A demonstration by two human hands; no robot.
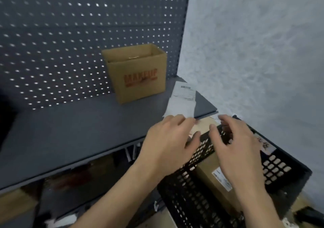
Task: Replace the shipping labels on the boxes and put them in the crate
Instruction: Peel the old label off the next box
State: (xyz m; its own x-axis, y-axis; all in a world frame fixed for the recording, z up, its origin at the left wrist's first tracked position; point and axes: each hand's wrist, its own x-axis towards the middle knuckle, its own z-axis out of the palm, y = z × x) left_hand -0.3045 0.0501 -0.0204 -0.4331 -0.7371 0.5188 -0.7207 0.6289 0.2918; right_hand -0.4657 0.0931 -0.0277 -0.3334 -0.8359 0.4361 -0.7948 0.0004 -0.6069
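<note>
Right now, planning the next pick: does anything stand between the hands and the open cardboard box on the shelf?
Nothing visible does. The left hand and right hand hover at the crate; the cardboard box stands farther back on the shelf, with the label sheets lying to its right.

Matt cardboard box (138,73), perforated plastic crate (273,164)

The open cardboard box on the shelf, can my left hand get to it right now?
Probably yes: nothing stands on the shelf between the left hand and the cardboard box; the paper sheets lie off to the right.
</note>
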